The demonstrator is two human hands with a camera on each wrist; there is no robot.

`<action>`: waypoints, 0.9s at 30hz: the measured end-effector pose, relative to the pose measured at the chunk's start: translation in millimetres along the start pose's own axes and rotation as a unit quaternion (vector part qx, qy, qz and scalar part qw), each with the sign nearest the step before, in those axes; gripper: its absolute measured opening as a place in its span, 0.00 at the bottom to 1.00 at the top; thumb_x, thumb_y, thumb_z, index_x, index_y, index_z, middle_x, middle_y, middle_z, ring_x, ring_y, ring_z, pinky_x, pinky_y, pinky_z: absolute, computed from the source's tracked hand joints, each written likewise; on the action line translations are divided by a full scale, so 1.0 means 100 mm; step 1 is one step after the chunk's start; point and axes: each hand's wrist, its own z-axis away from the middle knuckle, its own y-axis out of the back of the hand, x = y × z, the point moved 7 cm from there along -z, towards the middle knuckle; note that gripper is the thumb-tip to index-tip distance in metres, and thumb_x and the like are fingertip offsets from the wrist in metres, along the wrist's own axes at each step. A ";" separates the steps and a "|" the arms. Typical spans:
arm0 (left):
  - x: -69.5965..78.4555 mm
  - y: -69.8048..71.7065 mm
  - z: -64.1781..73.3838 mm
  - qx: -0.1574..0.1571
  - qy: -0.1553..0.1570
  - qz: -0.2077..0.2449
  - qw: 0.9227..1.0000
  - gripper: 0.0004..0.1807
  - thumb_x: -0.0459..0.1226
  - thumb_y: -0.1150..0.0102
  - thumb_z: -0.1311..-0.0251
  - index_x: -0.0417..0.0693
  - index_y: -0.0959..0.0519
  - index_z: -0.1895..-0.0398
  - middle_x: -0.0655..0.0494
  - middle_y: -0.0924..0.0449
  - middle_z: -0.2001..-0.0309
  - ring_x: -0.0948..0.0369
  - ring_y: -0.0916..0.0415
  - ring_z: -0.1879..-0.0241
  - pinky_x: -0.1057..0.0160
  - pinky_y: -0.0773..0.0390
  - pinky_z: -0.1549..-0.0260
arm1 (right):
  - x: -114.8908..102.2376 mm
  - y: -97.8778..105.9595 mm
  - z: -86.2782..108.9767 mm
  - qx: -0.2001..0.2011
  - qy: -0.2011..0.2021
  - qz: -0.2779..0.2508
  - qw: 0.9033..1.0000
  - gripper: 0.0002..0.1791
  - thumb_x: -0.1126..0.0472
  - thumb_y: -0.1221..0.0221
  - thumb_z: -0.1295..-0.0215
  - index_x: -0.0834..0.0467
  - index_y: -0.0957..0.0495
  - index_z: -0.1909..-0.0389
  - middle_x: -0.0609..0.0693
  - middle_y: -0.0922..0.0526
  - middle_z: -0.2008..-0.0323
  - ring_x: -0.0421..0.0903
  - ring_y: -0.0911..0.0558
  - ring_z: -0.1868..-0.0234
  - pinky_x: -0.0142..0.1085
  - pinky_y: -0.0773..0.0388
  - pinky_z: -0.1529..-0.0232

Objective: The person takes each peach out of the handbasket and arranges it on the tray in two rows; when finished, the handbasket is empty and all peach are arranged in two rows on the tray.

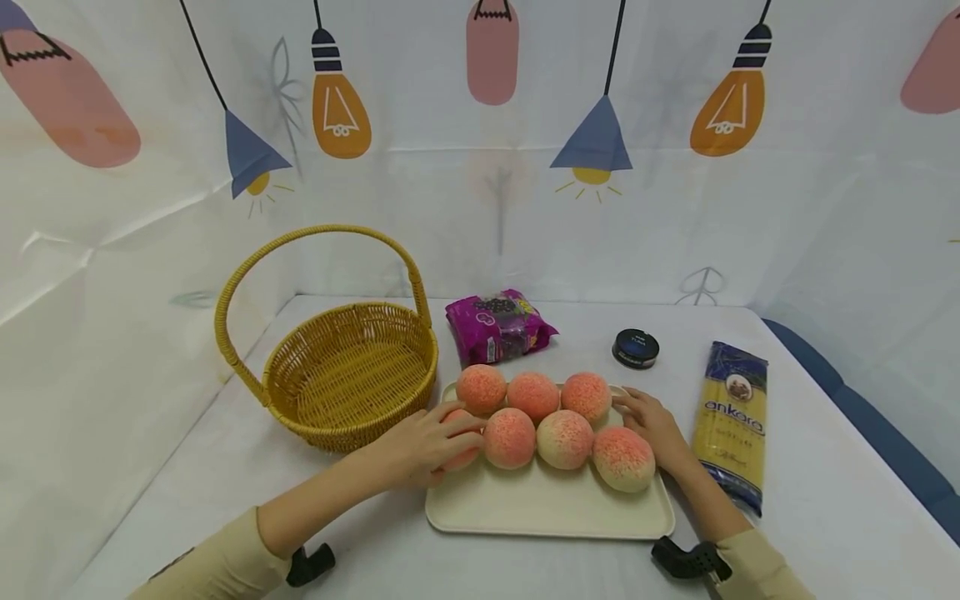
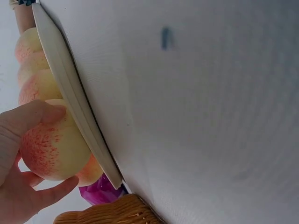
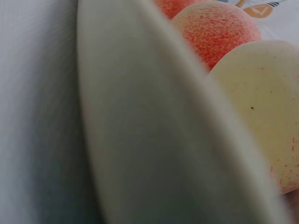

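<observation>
Several pink-and-cream peaches stand in two rows on a cream tray (image 1: 551,508). My left hand (image 1: 431,442) reaches over the tray's left end and grips the leftmost front peach (image 2: 56,144), thumb on one side and fingers on the other. In the head view that hand covers much of this peach. At the tray's right edge my right hand (image 1: 656,429) lies with loosely bent fingers beside the back-right peach (image 1: 587,397) and the front-right peach (image 1: 624,459). The right wrist view shows peaches and a blurred tray wall but hardly any of that hand.
A yellow wicker basket (image 1: 352,421) with a tall handle stands left of the tray. Behind the tray lie a purple packet (image 1: 498,327) and a round black tin (image 1: 635,348). To the right is a blue-and-yellow pasta packet (image 1: 731,425), close to my right forearm.
</observation>
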 end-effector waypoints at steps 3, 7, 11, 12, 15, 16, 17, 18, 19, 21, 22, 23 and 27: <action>-0.01 -0.01 -0.01 -0.006 0.008 0.018 1.000 0.40 0.38 0.27 0.62 0.57 0.35 0.41 0.58 0.39 0.37 0.52 0.41 0.40 0.60 0.24 0.67 | 0.03 0.01 0.01 -0.010 -0.022 -0.017 1.000 0.18 0.72 0.52 0.39 0.65 0.26 0.48 0.69 0.34 0.42 0.69 0.37 0.42 0.62 0.43 0.45; -0.02 -0.02 -0.02 -0.012 0.016 0.043 0.999 0.44 0.37 0.28 0.60 0.51 0.39 0.36 0.52 0.42 0.34 0.49 0.44 0.37 0.54 0.29 0.50 | 0.05 0.03 0.02 -0.019 -0.041 -0.027 0.999 0.18 0.70 0.52 0.38 0.65 0.26 0.47 0.68 0.36 0.40 0.69 0.39 0.40 0.62 0.44 0.44; -0.04 0.01 -0.02 0.009 0.017 0.078 0.997 0.47 0.35 0.28 0.61 0.49 0.42 0.34 0.46 0.42 0.35 0.48 0.45 0.36 0.52 0.39 0.41 | 0.06 0.05 0.03 -0.020 -0.049 -0.030 0.998 0.18 0.69 0.52 0.37 0.64 0.26 0.47 0.68 0.37 0.39 0.69 0.40 0.40 0.62 0.45 0.43; -0.04 0.02 -0.02 0.016 0.017 0.085 0.996 0.48 0.34 0.27 0.61 0.49 0.42 0.34 0.45 0.41 0.35 0.48 0.45 0.36 0.52 0.40 0.41 | 0.06 0.05 0.03 -0.020 -0.050 -0.031 0.998 0.18 0.69 0.52 0.37 0.64 0.26 0.47 0.68 0.37 0.39 0.69 0.40 0.39 0.62 0.46 0.43; -0.05 0.04 -0.02 0.031 0.019 0.095 0.995 0.48 0.37 0.27 0.61 0.49 0.42 0.34 0.43 0.41 0.36 0.47 0.44 0.36 0.52 0.40 0.41 | 0.07 0.05 0.03 -0.021 -0.054 -0.036 0.998 0.18 0.69 0.52 0.37 0.65 0.27 0.46 0.68 0.37 0.39 0.69 0.40 0.39 0.62 0.46 0.43; -0.05 0.05 -0.02 0.034 0.022 0.098 0.994 0.48 0.39 0.27 0.61 0.49 0.42 0.33 0.42 0.41 0.36 0.47 0.44 0.36 0.52 0.41 0.40 | 0.08 0.05 0.04 -0.023 -0.056 -0.038 0.997 0.18 0.69 0.52 0.36 0.65 0.27 0.46 0.68 0.38 0.39 0.69 0.40 0.39 0.62 0.46 0.43; -0.06 0.06 -0.02 0.035 0.026 0.099 0.994 0.49 0.42 0.27 0.61 0.48 0.43 0.33 0.42 0.41 0.35 0.47 0.45 0.36 0.51 0.42 0.40 | 0.08 0.06 0.04 -0.025 -0.058 -0.039 0.997 0.18 0.68 0.52 0.36 0.65 0.27 0.46 0.68 0.38 0.39 0.69 0.41 0.39 0.62 0.47 0.42; -0.06 0.06 -0.02 0.035 0.032 0.096 0.994 0.50 0.45 0.27 0.60 0.48 0.44 0.32 0.42 0.42 0.35 0.47 0.46 0.35 0.51 0.43 0.40 | 0.07 0.06 0.04 -0.027 -0.059 -0.039 0.997 0.18 0.68 0.52 0.36 0.65 0.27 0.46 0.68 0.38 0.38 0.69 0.41 0.39 0.62 0.47 0.42; -0.07 0.07 -0.02 0.037 0.038 0.093 0.994 0.51 0.48 0.28 0.60 0.47 0.45 0.32 0.42 0.43 0.35 0.46 0.47 0.35 0.50 0.44 0.39 | 0.07 0.06 0.04 -0.028 -0.061 -0.041 0.997 0.18 0.67 0.52 0.35 0.65 0.28 0.45 0.67 0.38 0.38 0.68 0.41 0.39 0.62 0.47 0.42; -0.09 0.09 -0.02 0.038 0.053 0.077 0.995 0.54 0.55 0.31 0.59 0.47 0.48 0.30 0.41 0.47 0.33 0.47 0.50 0.34 0.50 0.47 0.38 | 0.06 0.07 0.05 -0.031 -0.064 -0.045 0.996 0.19 0.65 0.53 0.34 0.64 0.29 0.43 0.66 0.39 0.37 0.68 0.41 0.38 0.61 0.47 0.42; -0.10 0.10 -0.02 0.040 0.060 0.069 0.995 0.55 0.57 0.33 0.59 0.46 0.50 0.30 0.41 0.49 0.32 0.47 0.52 0.33 0.50 0.49 0.37 | 0.05 0.08 0.05 -0.033 -0.065 -0.047 0.996 0.20 0.64 0.53 0.34 0.63 0.30 0.43 0.66 0.40 0.37 0.68 0.42 0.38 0.62 0.47 0.42; -0.11 0.11 -0.02 0.043 0.067 0.062 0.995 0.56 0.58 0.35 0.58 0.46 0.51 0.29 0.41 0.53 0.31 0.48 0.54 0.32 0.51 0.51 0.37 | 0.04 0.09 0.04 -0.033 -0.064 -0.050 0.996 0.20 0.63 0.53 0.34 0.63 0.30 0.42 0.66 0.40 0.37 0.69 0.41 0.38 0.62 0.46 0.43; -0.16 0.20 0.00 0.075 0.094 0.054 0.991 0.56 0.61 0.39 0.55 0.42 0.52 0.29 0.41 0.65 0.29 0.49 0.62 0.31 0.48 0.56 0.36 | -0.02 0.15 0.02 -0.031 -0.051 -0.056 0.997 0.20 0.60 0.53 0.32 0.64 0.31 0.42 0.67 0.41 0.37 0.69 0.41 0.39 0.61 0.44 0.43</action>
